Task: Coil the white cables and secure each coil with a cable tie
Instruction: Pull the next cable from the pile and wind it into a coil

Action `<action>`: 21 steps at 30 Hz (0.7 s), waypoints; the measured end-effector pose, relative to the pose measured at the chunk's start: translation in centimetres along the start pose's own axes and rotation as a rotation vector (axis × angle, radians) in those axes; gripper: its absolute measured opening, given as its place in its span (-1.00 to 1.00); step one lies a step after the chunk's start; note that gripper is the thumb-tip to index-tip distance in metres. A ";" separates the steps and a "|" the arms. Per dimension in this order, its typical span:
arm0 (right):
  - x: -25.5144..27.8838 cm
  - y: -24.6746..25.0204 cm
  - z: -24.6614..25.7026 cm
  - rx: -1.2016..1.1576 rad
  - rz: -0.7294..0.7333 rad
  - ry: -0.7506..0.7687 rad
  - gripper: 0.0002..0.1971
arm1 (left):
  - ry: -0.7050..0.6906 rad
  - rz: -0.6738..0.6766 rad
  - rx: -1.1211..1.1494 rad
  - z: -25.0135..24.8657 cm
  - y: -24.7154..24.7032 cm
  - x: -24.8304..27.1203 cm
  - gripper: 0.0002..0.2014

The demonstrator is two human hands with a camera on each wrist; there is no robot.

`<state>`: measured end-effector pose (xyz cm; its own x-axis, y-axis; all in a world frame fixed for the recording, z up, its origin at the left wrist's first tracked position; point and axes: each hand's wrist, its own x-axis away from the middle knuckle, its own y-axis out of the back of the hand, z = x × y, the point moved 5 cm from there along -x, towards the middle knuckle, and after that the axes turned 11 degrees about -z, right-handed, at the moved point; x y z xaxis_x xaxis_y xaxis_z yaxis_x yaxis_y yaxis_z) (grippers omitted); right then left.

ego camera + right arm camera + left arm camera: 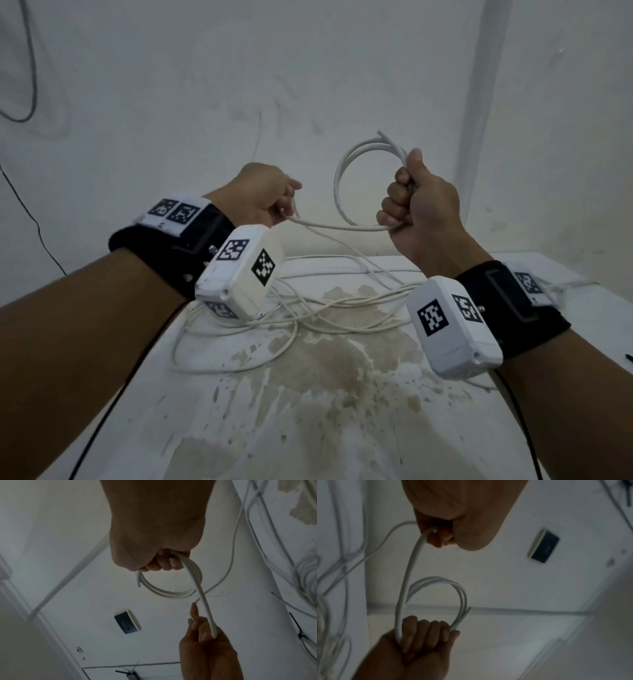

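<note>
My right hand [407, 202] is raised above the table and grips a small coil of white cable [346, 171] of a few loops, with the cut ends sticking up past the thumb. The same coil [171, 591] hangs from those fingers in the right wrist view. My left hand [274, 202] holds the cable strand [329, 226] that runs from the coil, fingers curled round it. In the left wrist view the strand [409, 568] leaves my left fingers and joins the coil [447, 584]. The rest of the cable [291, 318] lies tangled on the table.
The white table [308, 428] has brown stains and flaking paint. A thin black item [628, 357] lies at its right edge. A white wall stands close behind, with a pipe [486, 85] at the right. A dark wall plate [544, 546] shows in the wrist views.
</note>
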<state>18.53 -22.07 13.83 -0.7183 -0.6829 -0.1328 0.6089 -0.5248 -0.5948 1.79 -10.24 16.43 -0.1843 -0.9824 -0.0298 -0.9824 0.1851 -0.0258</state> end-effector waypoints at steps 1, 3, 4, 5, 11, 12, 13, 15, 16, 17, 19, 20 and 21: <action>0.0 -0.3 -0.1 0.003 0.012 -0.005 -0.53 | -0.080 0.041 -0.072 -0.5 -0.1 -0.1 -0.72; 0.1 -0.9 -0.4 0.007 0.051 -0.018 -0.53 | -0.232 0.064 -0.141 -1.7 -0.1 -0.3 -0.71; 0.3 -1.3 -0.6 0.016 0.075 -0.026 -0.53 | -0.296 0.055 -0.156 -2.4 0.1 -0.4 -0.70; 0.6 -1.8 -0.9 0.030 0.102 -0.033 -0.53 | -0.348 0.044 -0.171 -3.0 0.2 -0.6 -0.69; 1.3 -3.0 -1.2 -0.042 0.119 -0.028 -0.53 | -0.554 0.014 -0.338 -3.0 0.2 -1.1 -0.67; 1.2 -3.0 -1.3 -0.098 0.104 -0.033 -0.53 | -0.600 0.011 -0.367 -2.5 0.1 -1.0 -0.66; 1.1 -3.1 -1.5 -0.152 0.093 -0.042 -0.53 | -0.637 0.008 -0.370 -1.9 -0.1 -0.8 -0.65; 1.1 -3.3 -2.1 -0.220 0.085 -0.061 -0.52 | -0.662 -0.032 -0.323 -1.2 -0.3 -0.7 -0.63; 1.1 -3.4 -2.5 -0.227 0.089 -0.070 -0.52 | -0.648 -0.062 -0.287 -1.0 -0.2 -0.7 -0.63; 1.2 -3.4 -2.9 -0.220 0.095 -0.077 -0.52 | -0.624 -0.078 -0.245 -0.9 0.0 -0.8 -0.62; 1.4 -3.4 -4.0 -0.176 0.101 -0.088 -0.53 | -0.563 -0.035 -0.136 -1.0 -0.1 -0.7 -0.61; 1.5 -3.3 -4.6 -0.140 0.097 -0.092 -0.53 | -0.535 0.004 -0.088 -1.0 -0.2 -0.6 -0.61; 1.6 -3.1 -5.2 -0.097 0.094 -0.093 -0.53 | -0.513 0.039 -0.057 -1.1 -0.3 -0.4 -0.62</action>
<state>13.78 -18.86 11.34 -0.6227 -0.7732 -0.1199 0.6330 -0.4078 -0.6580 2.18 -9.93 17.56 -0.1958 -0.8337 -0.5163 -0.9779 0.2055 0.0390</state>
